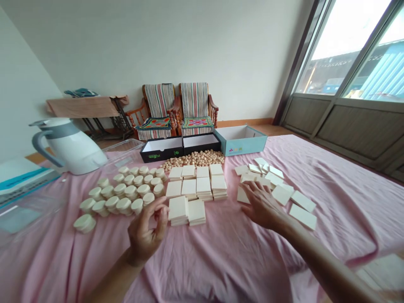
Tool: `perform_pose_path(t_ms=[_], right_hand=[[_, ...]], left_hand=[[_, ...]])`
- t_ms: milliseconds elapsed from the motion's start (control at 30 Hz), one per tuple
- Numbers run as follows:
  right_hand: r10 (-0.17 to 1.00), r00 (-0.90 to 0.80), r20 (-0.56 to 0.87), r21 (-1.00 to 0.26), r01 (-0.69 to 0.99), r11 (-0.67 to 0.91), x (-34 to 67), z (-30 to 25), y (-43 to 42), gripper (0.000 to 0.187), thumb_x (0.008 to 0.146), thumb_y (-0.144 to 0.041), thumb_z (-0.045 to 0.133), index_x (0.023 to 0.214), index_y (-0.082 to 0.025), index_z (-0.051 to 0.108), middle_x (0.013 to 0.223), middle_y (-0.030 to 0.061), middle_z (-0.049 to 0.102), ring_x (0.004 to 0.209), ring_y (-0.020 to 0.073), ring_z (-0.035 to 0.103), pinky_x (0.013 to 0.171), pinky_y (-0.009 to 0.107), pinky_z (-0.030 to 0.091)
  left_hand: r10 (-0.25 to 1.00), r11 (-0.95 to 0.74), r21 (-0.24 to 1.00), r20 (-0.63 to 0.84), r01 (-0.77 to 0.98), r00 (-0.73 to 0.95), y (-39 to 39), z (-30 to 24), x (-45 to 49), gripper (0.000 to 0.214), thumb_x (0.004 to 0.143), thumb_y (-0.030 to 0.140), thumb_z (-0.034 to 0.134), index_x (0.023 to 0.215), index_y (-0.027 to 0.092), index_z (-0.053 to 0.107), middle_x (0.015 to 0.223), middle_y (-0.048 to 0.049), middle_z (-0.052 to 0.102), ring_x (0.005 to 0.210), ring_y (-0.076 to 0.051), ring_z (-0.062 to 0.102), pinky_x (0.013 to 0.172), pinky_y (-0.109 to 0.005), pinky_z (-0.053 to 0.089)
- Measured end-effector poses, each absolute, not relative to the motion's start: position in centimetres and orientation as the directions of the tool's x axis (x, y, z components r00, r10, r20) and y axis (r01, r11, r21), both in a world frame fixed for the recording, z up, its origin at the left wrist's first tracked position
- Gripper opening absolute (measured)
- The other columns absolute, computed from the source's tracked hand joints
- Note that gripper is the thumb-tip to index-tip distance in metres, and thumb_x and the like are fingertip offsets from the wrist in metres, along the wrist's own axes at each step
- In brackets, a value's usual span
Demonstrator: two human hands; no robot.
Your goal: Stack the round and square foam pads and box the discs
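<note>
My left hand [147, 230] hovers beside the near-left stack of square wooden tiles [177, 208], its fingers loosely bent, thumb and forefinger apart, and nothing visible between them. Other neat stacks of square tiles [203, 185] stand in rows behind, with one more stack [196, 211] at the front. My right hand [260, 204] lies palm down over a loose scatter of square tiles [282, 193], fingers spread and touching some of them. Its palm hides the tiles directly below. To the left, round wooden discs [123, 205] are piled in several short stacks.
Small wooden beads [195, 158] lie heaped before two black boxes [162, 149] and a light blue box [244, 141]. A white-grey jug [71, 145] and clear plastic trays [123, 151] stand at left. Pink cloth [202, 265] covers the surface; two chairs [195, 105] stand behind.
</note>
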State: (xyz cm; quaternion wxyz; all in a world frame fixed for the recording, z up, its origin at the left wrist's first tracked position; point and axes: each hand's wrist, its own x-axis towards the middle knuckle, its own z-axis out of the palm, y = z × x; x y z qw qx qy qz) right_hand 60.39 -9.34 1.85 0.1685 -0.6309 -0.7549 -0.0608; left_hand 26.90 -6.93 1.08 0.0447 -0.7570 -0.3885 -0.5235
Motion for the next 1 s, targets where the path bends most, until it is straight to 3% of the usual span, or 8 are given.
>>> perform_pose_path(t_ms=[200, 333, 467, 600, 800, 1000], right_hand=[[0.951, -0.134, 0.279, -0.124, 0.977, 0.174, 61.1, 0.5, -8.7, 0.038, 0.08, -0.027, 0.057, 0.117, -0.015, 0.054, 0.11, 0.0134, 0.058, 0.1, 0.0282, 0.053, 0.083, 0.042, 0.038], [0.912, -0.1, 0.398, -0.197, 0.962, 0.191, 59.8, 1.6, -9.0, 0.032, 0.077, -0.022, 0.056, 0.108, -0.014, 0.056, 0.105, 0.0135, 0.059, 0.095, 0.0276, 0.053, 0.081, 0.041, 0.04], [0.855, -0.205, 0.477, -0.347, 0.849, 0.397, 55.3, 3.6, -10.1, 0.035, 0.078, -0.022, 0.057, 0.112, -0.017, 0.053, 0.106, 0.011, 0.06, 0.095, 0.0246, 0.053, 0.081, 0.039, 0.043], [0.823, -0.403, 0.399, -0.327, 0.777, 0.539, 50.4, 4.7, -10.7, 0.037, 0.075, -0.018, 0.058, 0.112, -0.018, 0.054, 0.102, 0.0093, 0.06, 0.096, 0.0248, 0.052, 0.085, 0.041, 0.042], [0.803, -0.424, 0.419, -0.306, 0.767, 0.564, 48.6, 5.0, -9.8, 0.041, 0.081, -0.019, 0.057, 0.122, -0.018, 0.051, 0.114, 0.0112, 0.06, 0.101, 0.0256, 0.052, 0.088, 0.043, 0.042], [0.894, -0.202, 0.4, -0.484, 0.782, 0.393, 50.5, 2.3, -10.6, 0.027, 0.087, -0.016, 0.046, 0.113, -0.018, 0.052, 0.098, 0.0081, 0.068, 0.089, 0.0205, 0.063, 0.077, 0.035, 0.049]], left_hand=[[0.7, -0.598, 0.597, 0.714, 0.535, -0.014, -6.0, 0.0, 26.2, 0.031, 0.087, 0.022, 0.056, 0.118, 0.016, 0.054, 0.079, -0.0026, 0.065, 0.06, -0.012, 0.062, 0.06, -0.025, 0.054], [0.757, -0.541, 0.684, 0.649, 0.489, -0.071, -6.0, 0.2, 26.3, 0.029, 0.089, 0.026, 0.054, 0.116, 0.016, 0.053, 0.08, -0.0022, 0.063, 0.054, -0.01, 0.058, 0.053, -0.022, 0.05], [0.765, -0.526, 0.666, 0.642, 0.528, -0.047, -5.9, 0.2, 26.3, 0.025, 0.089, 0.028, 0.053, 0.112, 0.017, 0.055, 0.084, -0.0039, 0.065, 0.065, -0.012, 0.063, 0.063, -0.025, 0.053], [0.775, -0.51, 0.612, 0.631, 0.604, 0.015, -5.9, 0.4, 26.4, 0.02, 0.09, 0.03, 0.051, 0.105, 0.018, 0.058, 0.083, -0.0037, 0.066, 0.07, -0.014, 0.065, 0.068, -0.027, 0.054], [0.802, -0.493, 0.604, 0.594, 0.626, 0.059, -5.9, 0.6, 26.5, 0.022, 0.091, 0.033, 0.048, 0.104, 0.019, 0.058, 0.081, -0.0034, 0.068, 0.07, -0.014, 0.066, 0.065, -0.025, 0.053], [0.841, -0.445, 0.579, 0.533, 0.683, 0.096, -5.7, 0.4, 26.4, 0.023, 0.092, 0.037, 0.045, 0.102, 0.02, 0.057, 0.08, -0.0032, 0.068, 0.07, -0.016, 0.067, 0.065, -0.025, 0.053]])
